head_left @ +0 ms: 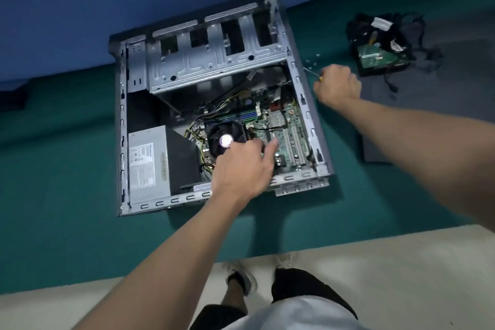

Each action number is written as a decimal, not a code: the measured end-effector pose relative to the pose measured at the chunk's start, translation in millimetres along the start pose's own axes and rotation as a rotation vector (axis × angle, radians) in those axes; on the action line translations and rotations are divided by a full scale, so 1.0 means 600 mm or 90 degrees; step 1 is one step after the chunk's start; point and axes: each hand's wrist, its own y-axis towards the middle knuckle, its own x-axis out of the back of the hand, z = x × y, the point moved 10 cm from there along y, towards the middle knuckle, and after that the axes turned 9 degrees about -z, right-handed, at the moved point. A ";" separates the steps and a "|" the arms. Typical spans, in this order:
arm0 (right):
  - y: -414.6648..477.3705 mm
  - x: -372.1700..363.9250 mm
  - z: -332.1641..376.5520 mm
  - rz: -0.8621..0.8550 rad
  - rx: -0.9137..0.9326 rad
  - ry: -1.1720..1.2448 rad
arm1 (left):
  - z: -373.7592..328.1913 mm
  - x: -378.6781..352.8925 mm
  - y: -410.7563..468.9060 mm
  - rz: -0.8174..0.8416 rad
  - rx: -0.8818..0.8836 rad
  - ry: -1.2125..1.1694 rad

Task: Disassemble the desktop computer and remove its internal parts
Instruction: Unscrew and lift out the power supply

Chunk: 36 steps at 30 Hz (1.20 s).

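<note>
An open desktop computer case [122,142] lies on its side on a green table. Inside are a grey power supply [147,161] at the near left, a black CPU fan [227,139] in the middle, a green motherboard [289,131] on the right and an empty drive cage [214,53] at the back. My left hand [241,169] hovers over the motherboard beside the fan, fingers spread, holding nothing. My right hand [337,83] is a fist just outside the case's right wall, closed on a screwdriver [312,73] with a yellow handle.
A removed hard drive [380,60] with a tangle of black cables [380,27] lies at the back right. Small screws [312,61] lie near the case's right wall. A dark flat panel [375,153] sits under my right forearm. A blue wall rises behind the table.
</note>
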 end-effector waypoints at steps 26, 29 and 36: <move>-0.088 0.109 0.001 -0.043 -0.116 0.218 | -0.009 0.048 -0.015 -0.124 -0.053 -0.084; -0.146 0.170 0.051 -0.083 -0.027 0.224 | 0.001 0.067 -0.030 -0.153 -0.059 -0.136; -0.335 0.220 0.162 -0.126 0.080 0.256 | 0.110 0.130 -0.132 -0.316 0.008 -0.174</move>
